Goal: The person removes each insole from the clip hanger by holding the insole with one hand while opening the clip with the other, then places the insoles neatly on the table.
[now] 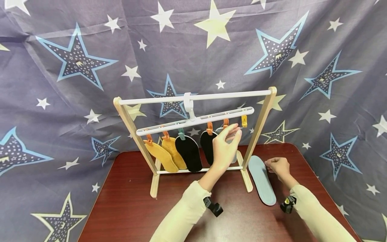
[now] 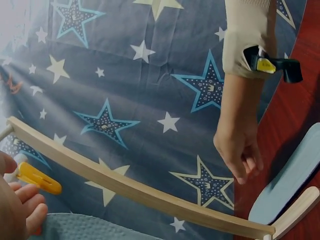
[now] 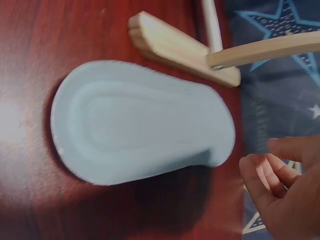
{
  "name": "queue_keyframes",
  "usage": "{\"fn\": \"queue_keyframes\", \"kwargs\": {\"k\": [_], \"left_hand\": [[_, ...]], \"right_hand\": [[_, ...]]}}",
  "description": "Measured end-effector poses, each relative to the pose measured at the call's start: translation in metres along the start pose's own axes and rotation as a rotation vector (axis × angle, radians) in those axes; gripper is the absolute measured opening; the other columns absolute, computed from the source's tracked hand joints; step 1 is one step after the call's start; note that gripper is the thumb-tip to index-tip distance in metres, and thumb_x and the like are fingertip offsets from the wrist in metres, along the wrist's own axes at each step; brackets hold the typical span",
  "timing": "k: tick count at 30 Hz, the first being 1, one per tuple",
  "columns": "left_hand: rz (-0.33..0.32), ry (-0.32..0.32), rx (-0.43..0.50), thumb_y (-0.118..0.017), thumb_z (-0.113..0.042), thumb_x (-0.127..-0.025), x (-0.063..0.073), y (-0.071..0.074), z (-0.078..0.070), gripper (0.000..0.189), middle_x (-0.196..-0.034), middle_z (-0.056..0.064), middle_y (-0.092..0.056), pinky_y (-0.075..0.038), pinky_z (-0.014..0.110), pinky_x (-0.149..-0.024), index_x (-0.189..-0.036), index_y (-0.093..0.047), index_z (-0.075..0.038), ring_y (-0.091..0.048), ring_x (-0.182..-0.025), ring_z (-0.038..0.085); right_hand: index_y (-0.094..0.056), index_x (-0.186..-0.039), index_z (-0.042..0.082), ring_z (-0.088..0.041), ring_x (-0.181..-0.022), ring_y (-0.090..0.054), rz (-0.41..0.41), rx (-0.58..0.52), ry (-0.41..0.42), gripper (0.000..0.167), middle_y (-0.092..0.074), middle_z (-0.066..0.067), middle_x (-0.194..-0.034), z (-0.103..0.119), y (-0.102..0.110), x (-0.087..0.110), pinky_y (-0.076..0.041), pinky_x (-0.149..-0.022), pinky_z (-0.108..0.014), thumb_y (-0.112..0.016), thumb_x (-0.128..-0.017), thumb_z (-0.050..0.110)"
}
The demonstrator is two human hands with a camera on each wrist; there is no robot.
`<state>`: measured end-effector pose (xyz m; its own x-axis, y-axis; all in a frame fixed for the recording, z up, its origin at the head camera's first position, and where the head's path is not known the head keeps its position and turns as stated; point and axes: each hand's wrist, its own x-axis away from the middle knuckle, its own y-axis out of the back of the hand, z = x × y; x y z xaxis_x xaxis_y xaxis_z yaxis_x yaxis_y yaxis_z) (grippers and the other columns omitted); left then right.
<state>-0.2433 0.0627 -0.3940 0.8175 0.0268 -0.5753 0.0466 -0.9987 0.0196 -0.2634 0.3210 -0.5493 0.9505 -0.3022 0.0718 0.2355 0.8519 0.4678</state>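
My left hand (image 1: pixel 225 148) is raised in front of the right part of a white hanger (image 1: pixel 211 117), near an orange clip (image 1: pixel 226 122) and a yellow clip (image 1: pixel 244 121). In the left wrist view its bent fingers hold nothing visible beside the yellow clip (image 2: pixel 40 178). A hanging grey-blue insole (image 2: pixel 95 227) is partly hidden behind that hand. Another grey-blue insole (image 1: pixel 261 181) lies flat on the table. Just right of its far end hovers my right hand (image 1: pixel 278 167), fingers loosely bent; the right wrist view shows it apart from the insole (image 3: pixel 145 125).
Two yellow insoles (image 1: pixel 163 156) and two black insoles (image 1: pixel 188 154) hang from clips further left. The hanger hooks over the top bar (image 1: pixel 229 96) of a wooden-legged rack (image 1: pixel 260 124) on a red-brown table (image 1: pixel 127 201). A star-patterned cloth (image 1: pixel 193 60) hangs behind.
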Motion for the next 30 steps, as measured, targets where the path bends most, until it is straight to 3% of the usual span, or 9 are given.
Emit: {"fn": "queue_keyframes", "kwargs": {"k": [4, 9, 12, 17, 20, 26, 30], "left_hand": [[-0.075, -0.069, -0.018, -0.069, -0.016, -0.097, 0.003, 0.007, -0.001, 0.021, -0.101, 0.012, -0.079, -0.062, 0.027, -0.082, -0.112, -0.076, -0.004, -0.076, -0.090, 0.022], [-0.169, -0.136, -0.032, -0.071, -0.010, -0.094, 0.006, 0.018, -0.005, 0.014, -0.091, 0.013, -0.078, -0.063, 0.033, -0.075, -0.105, -0.077, -0.004, -0.075, -0.081, 0.024], [-0.211, -0.147, -0.036, -0.069, -0.009, -0.095, 0.006, 0.025, -0.010, 0.015, -0.091, 0.013, -0.078, -0.062, 0.034, -0.075, -0.106, -0.077, -0.002, -0.074, -0.082, 0.025], [-0.242, -0.108, -0.060, -0.068, -0.010, -0.096, 0.006, 0.033, -0.017, 0.016, -0.094, 0.012, -0.078, -0.062, 0.030, -0.076, -0.107, -0.077, -0.002, -0.073, -0.087, 0.023], [-0.234, -0.077, -0.064, -0.067, -0.009, -0.096, 0.007, 0.034, -0.020, 0.018, -0.097, 0.013, -0.077, -0.062, 0.030, -0.081, -0.109, -0.076, -0.001, -0.072, -0.092, 0.023], [-0.177, -0.008, -0.057, -0.066, -0.008, -0.096, 0.009, 0.035, -0.025, 0.025, -0.112, 0.015, -0.076, -0.058, 0.035, -0.096, -0.118, -0.073, 0.000, -0.072, -0.106, 0.026], [-0.144, 0.028, -0.062, -0.065, -0.013, -0.098, 0.009, 0.035, -0.027, 0.030, -0.122, 0.014, -0.073, -0.054, 0.034, -0.105, -0.124, -0.070, 0.000, -0.069, -0.117, 0.026]], "right_hand": [[-0.069, -0.107, -0.017, -0.005, -0.059, -0.067, -0.015, -0.051, 0.019, 0.028, -0.074, -0.009, -0.073, 0.012, 0.003, 0.004, -0.064, -0.062, -0.031, -0.070, -0.093, 0.007], [-0.067, -0.115, -0.017, 0.005, -0.055, -0.063, -0.027, -0.128, 0.072, 0.035, -0.066, 0.022, -0.065, 0.030, 0.004, 0.016, -0.060, -0.058, -0.021, -0.068, -0.096, 0.012], [-0.068, -0.113, -0.016, 0.007, -0.053, -0.061, -0.084, -0.170, 0.120, 0.034, -0.063, 0.028, -0.061, 0.047, 0.003, 0.025, -0.056, -0.052, -0.016, -0.067, -0.097, 0.014], [-0.069, -0.099, -0.018, 0.000, -0.053, -0.066, -0.195, -0.345, 0.252, 0.028, -0.070, 0.011, -0.062, 0.073, -0.003, 0.036, -0.057, -0.052, -0.018, -0.063, -0.099, 0.009], [-0.067, -0.095, -0.021, -0.007, -0.058, -0.070, -0.196, -0.451, 0.373, 0.026, -0.073, -0.002, -0.068, 0.089, -0.008, 0.043, -0.059, -0.056, -0.021, -0.058, -0.100, 0.003], [-0.069, -0.104, -0.016, -0.006, -0.076, -0.073, -0.081, -0.424, 0.597, 0.020, -0.077, -0.007, -0.086, 0.113, -0.023, 0.054, -0.060, -0.066, -0.018, -0.060, -0.100, 0.001], [-0.068, -0.116, -0.014, 0.000, -0.087, -0.072, 0.018, -0.382, 0.692, 0.022, -0.076, -0.021, -0.102, 0.119, -0.034, 0.055, -0.059, -0.072, -0.015, -0.062, -0.098, -0.002]]}}
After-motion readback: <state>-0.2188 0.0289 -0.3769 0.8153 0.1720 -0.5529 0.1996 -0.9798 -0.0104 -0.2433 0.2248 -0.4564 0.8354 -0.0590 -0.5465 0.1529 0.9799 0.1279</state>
